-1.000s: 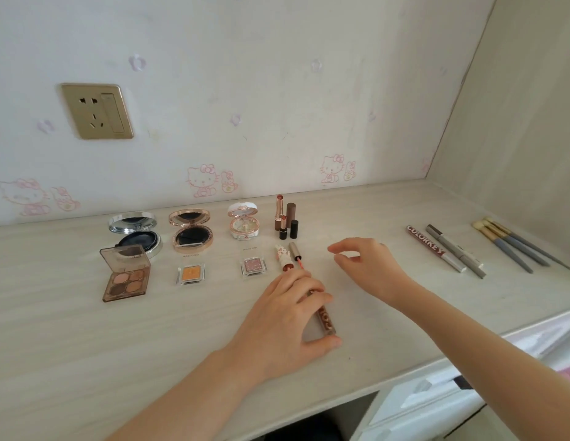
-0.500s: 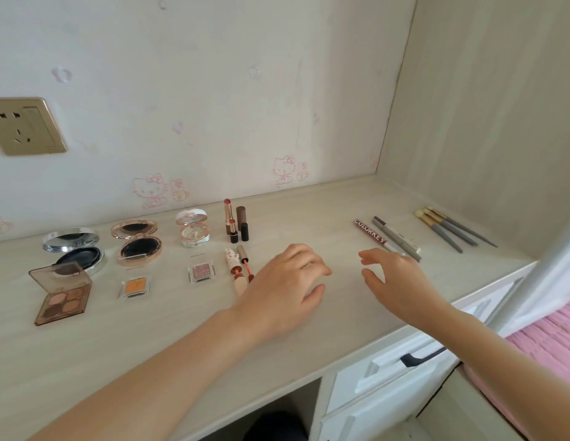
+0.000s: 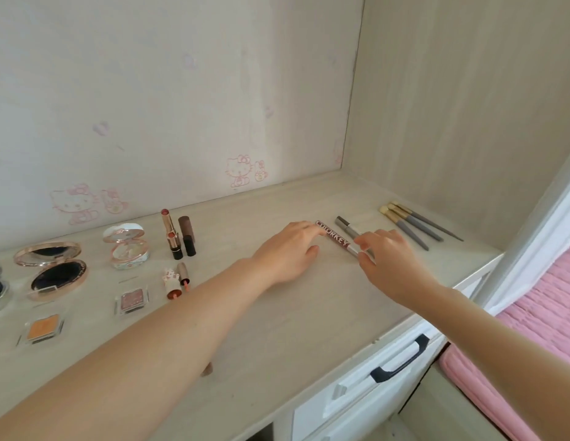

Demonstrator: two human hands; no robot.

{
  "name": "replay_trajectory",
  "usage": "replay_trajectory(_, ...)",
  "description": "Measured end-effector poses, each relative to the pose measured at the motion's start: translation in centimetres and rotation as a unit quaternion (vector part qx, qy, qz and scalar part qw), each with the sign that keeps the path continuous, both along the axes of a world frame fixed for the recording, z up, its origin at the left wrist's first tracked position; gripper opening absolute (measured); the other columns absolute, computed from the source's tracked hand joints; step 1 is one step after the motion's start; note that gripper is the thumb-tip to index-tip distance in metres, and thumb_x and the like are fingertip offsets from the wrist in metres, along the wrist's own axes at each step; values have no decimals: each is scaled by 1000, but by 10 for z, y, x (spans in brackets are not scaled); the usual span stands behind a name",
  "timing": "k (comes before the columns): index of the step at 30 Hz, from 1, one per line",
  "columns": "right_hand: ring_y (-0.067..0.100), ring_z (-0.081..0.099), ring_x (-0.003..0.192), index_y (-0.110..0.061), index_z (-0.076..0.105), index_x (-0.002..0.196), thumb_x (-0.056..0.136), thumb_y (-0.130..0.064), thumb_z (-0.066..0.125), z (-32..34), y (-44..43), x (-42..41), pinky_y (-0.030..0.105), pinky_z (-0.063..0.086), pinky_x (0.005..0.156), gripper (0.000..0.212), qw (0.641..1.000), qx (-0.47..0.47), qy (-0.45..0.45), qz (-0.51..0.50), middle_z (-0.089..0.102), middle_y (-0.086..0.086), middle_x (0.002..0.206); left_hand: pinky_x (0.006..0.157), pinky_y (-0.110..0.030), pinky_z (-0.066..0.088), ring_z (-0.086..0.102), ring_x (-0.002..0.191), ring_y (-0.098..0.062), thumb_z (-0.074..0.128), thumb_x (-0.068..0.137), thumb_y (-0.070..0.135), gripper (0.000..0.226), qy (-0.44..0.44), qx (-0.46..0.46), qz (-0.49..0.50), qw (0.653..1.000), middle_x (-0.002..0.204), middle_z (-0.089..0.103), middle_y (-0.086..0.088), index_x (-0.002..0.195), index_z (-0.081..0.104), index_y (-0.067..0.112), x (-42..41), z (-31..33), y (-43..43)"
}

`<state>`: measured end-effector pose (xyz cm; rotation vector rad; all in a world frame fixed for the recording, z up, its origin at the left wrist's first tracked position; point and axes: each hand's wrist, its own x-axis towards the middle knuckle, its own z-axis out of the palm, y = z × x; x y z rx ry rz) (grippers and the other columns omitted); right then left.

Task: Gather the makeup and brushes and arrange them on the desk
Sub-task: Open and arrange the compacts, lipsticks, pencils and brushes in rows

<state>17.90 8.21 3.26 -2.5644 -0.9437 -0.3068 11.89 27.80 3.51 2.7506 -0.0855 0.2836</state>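
As the slim maroon pen [image 3: 336, 241] lies on the woodgrain surface [image 3: 277, 329], straight left hand [image 3: 287, 253] fingers touch its tip; right hand [image 3: 392, 265] fingers pinch its silver end, near grey-handled brushes [image 3: 414, 223].

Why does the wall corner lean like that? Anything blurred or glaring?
Head view: the wide-angle lens, angled down, makes the wall corner lean; light is soft and even, no glare, faint shadow under the left hand; right hand slightly soft, COLORKEY pen lettering sharp.
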Motion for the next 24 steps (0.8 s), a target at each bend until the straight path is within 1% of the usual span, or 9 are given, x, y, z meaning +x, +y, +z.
replay_trajectory(2,23,46,111,-13,57,124,95,-19,47,-1,3,5,31,43,88,31,1000,-12,-8,-2,61,4,115,113,-27,23,29,139,-19,42,98,14,43,-3,0,-3,1000,148,38,-1,141,41,17,13,-2,-1)
replay_trajectory(6,23,45,106,-15,59,119,96,-30,48,-5,11,12,34,47,81,30,999,-27,-38,-23,62,2,107,118,-32,15,12,146,-20,37,100,12,49,10,19,-10,1000,156,25,-1,148,30,21,34,-9,-5)
replay_trajectory(9,22,44,102,-15,61,112,96,-33,47,-8,15,16,32,46,80,28,997,-51,-51,-35,61,2,102,118,-33,15,11,147,-20,34,100,9,48,1,25,-21,999,156,26,-1,147,33,21,47,-13,-5)
replay_trajectory(13,21,43,100,-15,63,109,96,-33,46,-11,17,21,31,45,80,27,996,-62,-58,-42,59,2,100,117,-33,17,17,146,-21,32,98,3,47,4,45,-42,998,151,37,0,140,45,20,54,-17,-2)
replay_trajectory(15,22,43,101,-16,64,109,96,-33,47,-12,18,21,30,44,80,28,995,-63,-59,-42,60,3,100,114,-34,24,27,141,-22,34,97,3,44,-4,40,-44,998,143,46,-1,135,50,19,54,-17,-2)
replay_trajectory(17,21,43,101,-16,64,110,96,-34,47,-13,18,21,29,43,80,28,995,-67,-62,-39,60,2,100,108,-36,32,39,131,-23,38,96,6,39,-19,41,-40,998,134,51,-3,129,55,19,53,-16,-2)
replay_trajectory(20,21,43,100,-18,65,109,96,-34,47,-14,16,18,29,43,79,27,996,-59,-62,-33,60,1,99,100,-39,39,44,121,-23,43,97,11,30,-23,53,-30,998,126,53,-4,122,57,18,49,-14,0)
replay_trajectory(22,21,42,100,-18,64,110,96,-35,48,-14,15,15,30,44,80,27,997,-50,-57,-28,59,2,100,96,-39,41,45,117,-23,45,97,14,25,-24,57,-24,998,121,53,-3,119,57,18,44,-13,0)
replay_trajectory(24,21,42,101,-19,63,112,97,-35,46,-16,13,12,29,42,82,28,996,-53,-61,-24,59,1,103,92,-41,43,44,115,-22,46,97,15,21,-30,59,-23,998,116,53,-3,115,58,17,39,-13,1)
